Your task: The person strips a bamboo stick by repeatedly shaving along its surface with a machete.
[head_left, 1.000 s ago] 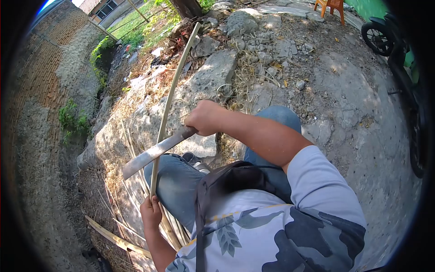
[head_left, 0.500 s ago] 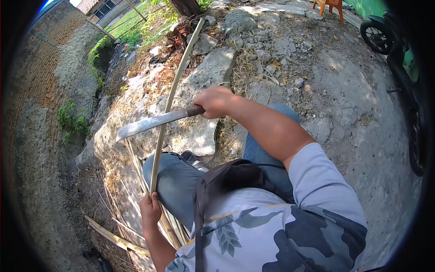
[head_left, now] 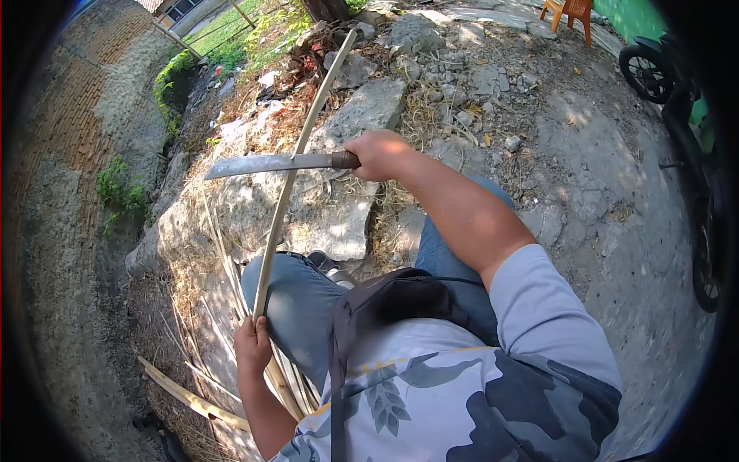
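Observation:
My right hand (head_left: 377, 156) is closed around the dark wrapped handle of a machete (head_left: 262, 164), whose blade points left. The blade lies across a long pale strip of split bamboo or wood (head_left: 272, 235), seemingly touching it a little above its middle. My left hand (head_left: 252, 343) grips the lower end of that strip beside my left knee. From there the strip slants up and away, its far tip near the tree base. More pale strips (head_left: 291, 389) lie on the ground beside and under my left leg.
A broken concrete slab (head_left: 362, 115) and rubble lie ahead. To the left stands a brick wall (head_left: 81, 108) with a ditch along it. A tree trunk (head_left: 326, 9) and an orange chair (head_left: 570, 14) are at the far side. A motorbike (head_left: 681, 123) is parked right.
The machete has moved farther up the strip, away from my body, and its blade has turned closer to level. My left hand still holds the strip's lower end.

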`<state>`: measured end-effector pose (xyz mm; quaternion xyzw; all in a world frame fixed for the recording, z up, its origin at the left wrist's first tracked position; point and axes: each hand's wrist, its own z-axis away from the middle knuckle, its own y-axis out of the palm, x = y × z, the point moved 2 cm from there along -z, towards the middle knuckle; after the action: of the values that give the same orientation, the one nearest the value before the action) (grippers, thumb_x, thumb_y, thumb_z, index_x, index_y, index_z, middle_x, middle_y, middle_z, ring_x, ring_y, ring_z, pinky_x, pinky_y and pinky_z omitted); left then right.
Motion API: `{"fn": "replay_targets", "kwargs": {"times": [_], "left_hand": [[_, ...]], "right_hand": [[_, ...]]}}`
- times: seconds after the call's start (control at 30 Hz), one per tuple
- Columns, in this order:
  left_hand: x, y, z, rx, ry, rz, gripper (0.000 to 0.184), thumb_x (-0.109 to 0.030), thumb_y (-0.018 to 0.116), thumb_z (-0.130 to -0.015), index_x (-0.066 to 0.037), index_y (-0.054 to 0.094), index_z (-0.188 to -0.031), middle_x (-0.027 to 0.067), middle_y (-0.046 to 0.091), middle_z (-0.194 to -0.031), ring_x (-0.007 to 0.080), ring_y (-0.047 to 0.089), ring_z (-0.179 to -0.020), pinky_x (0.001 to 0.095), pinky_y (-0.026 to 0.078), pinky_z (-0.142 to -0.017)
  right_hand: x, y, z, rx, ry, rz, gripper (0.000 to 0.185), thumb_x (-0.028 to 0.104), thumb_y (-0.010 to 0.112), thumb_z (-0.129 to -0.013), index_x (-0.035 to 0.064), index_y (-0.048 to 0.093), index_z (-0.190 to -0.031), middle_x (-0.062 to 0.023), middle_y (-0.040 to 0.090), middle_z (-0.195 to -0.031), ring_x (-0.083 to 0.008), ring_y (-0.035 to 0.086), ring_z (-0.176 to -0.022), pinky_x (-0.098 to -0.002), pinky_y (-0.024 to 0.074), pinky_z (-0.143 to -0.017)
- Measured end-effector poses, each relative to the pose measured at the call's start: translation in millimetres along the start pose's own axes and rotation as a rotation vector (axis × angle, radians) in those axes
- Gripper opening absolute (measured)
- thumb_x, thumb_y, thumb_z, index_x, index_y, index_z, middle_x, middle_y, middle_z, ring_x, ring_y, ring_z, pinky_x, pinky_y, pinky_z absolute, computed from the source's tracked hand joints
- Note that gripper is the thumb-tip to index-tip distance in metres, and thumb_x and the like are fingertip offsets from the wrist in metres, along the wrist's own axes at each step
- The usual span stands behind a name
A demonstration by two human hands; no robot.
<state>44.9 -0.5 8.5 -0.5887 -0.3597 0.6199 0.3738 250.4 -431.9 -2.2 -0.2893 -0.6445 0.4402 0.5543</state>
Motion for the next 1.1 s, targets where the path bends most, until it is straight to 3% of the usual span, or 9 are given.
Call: {"fn": "replay_targets", "kwargs": {"times": [0.2, 0.4, 0.5, 0.53, 0.57, 0.67, 0.77, 0.87, 1.1], "left_hand": [[-9.9, -1.8, 1.3, 0.005, -0.015, 0.074, 0.034, -0.025, 0.056, -0.108, 0.004, 0.060, -0.090, 0.0147, 0.058, -0.064, 0.0222, 0.052, -0.058, 0.0403, 0.043, -0.058], [-11.8, -6.7, 1.1, 0.036, -0.040, -0.001, 0.034, -0.025, 0.056, -0.108, 0.004, 0.061, -0.090, 0.0147, 0.058, -0.064, 0.0229, 0.051, -0.057, 0.0402, 0.044, -0.057], [-7.3, -3.0, 3.1, 0.008, 0.003, 0.063, 0.035, -0.026, 0.056, -0.108, 0.004, 0.061, -0.090, 0.0160, 0.058, -0.064, 0.0248, 0.052, -0.057, 0.0407, 0.044, -0.057], [-4.7, -3.3, 5.3, 0.007, 0.004, 0.052, 0.035, -0.026, 0.056, -0.108, 0.004, 0.061, -0.090, 0.0160, 0.059, -0.065, 0.0248, 0.053, -0.057, 0.0407, 0.044, -0.058], [-3.0, -2.9, 6.2, 0.004, 0.008, 0.045, 0.036, -0.027, 0.056, -0.108, 0.004, 0.061, -0.091, 0.0160, 0.059, -0.065, 0.0248, 0.053, -0.057, 0.0407, 0.044, -0.058], [-1.5, -0.9, -1.1, 0.024, 0.001, 0.032, 0.036, -0.028, 0.055, -0.108, 0.004, 0.062, -0.091, 0.0150, 0.059, -0.066, 0.0238, 0.054, -0.059, 0.0406, 0.044, -0.059], [2.2, -1.3, -7.7, 0.047, 0.003, 0.082, 0.037, -0.029, 0.055, -0.108, 0.004, 0.062, -0.092, 0.0137, 0.059, -0.066, 0.0224, 0.054, -0.061, 0.0402, 0.044, -0.059], [5.5, 1.3, -8.4, 0.062, -0.009, 0.112, 0.037, -0.030, 0.056, -0.108, 0.004, 0.063, -0.093, 0.0128, 0.060, -0.066, 0.0213, 0.055, -0.061, 0.0396, 0.044, -0.060], [-5.2, -2.0, -4.7, 0.037, -0.001, 0.062, 0.038, -0.031, 0.055, -0.108, 0.003, 0.062, -0.094, 0.0137, 0.061, -0.067, 0.0224, 0.056, -0.061, 0.0401, 0.045, -0.060]], "right_hand": [[10.8, -10.2, 12.3, 0.006, -0.076, 0.004, 0.017, 0.026, 0.071, -0.082, 0.0164, 0.072, -0.095, -0.0107, 0.074, -0.092, -0.0327, 0.073, -0.092, -0.0487, 0.0577, -0.082], [72.7, 28.9, 22.2, 0.063, -0.482, 0.180, 0.014, 0.025, 0.072, -0.075, 0.0180, 0.071, -0.088, -0.0085, 0.072, -0.082, -0.0329, 0.072, -0.083, -0.0487, 0.0569, -0.077], [63.7, 25.1, 17.1, -0.013, -0.520, 0.171, 0.014, 0.026, 0.072, -0.075, 0.0178, 0.071, -0.086, -0.0091, 0.072, -0.080, -0.0334, 0.072, -0.081, -0.0486, 0.0567, -0.077], [48.9, 17.0, 13.9, -0.015, -0.410, 0.128, 0.014, 0.024, 0.072, -0.075, 0.0166, 0.070, -0.086, -0.0091, 0.072, -0.082, -0.0338, 0.072, -0.083, -0.0484, 0.0570, -0.078], [28.3, 13.5, 1.8, 0.047, -0.233, 0.086, 0.019, 0.023, 0.073, -0.078, 0.0188, 0.074, -0.097, -0.0072, 0.075, -0.096, -0.0299, 0.073, -0.095, -0.0467, 0.0578, -0.083], [-10.9, -0.8, -12.2, 0.044, 0.014, 0.007, 0.023, 0.026, 0.073, -0.082, 0.0185, 0.074, -0.103, -0.0095, 0.075, -0.101, -0.0307, 0.073, -0.100, -0.0473, 0.0574, -0.088], [-2.8, -8.0, 3.3, 0.000, 0.040, 0.070, 0.025, 0.030, 0.073, -0.084, 0.0180, 0.074, -0.107, -0.0108, 0.075, -0.106, -0.0314, 0.072, -0.104, -0.0475, 0.0570, -0.090], [-6.2, -1.8, 8.2, -0.114, -0.029, 0.042, 0.024, 0.034, 0.074, -0.083, 0.0156, 0.073, -0.099, -0.0127, 0.074, -0.092, -0.0338, 0.073, -0.093, -0.0485, 0.0581, -0.083], [23.8, 16.5, 8.0, 0.100, -0.201, -0.115, 0.026, 0.039, 0.075, -0.085, 0.0150, 0.072, -0.096, -0.0124, 0.073, -0.086, -0.0343, 0.072, -0.086, -0.0464, 0.0564, -0.075]]}}
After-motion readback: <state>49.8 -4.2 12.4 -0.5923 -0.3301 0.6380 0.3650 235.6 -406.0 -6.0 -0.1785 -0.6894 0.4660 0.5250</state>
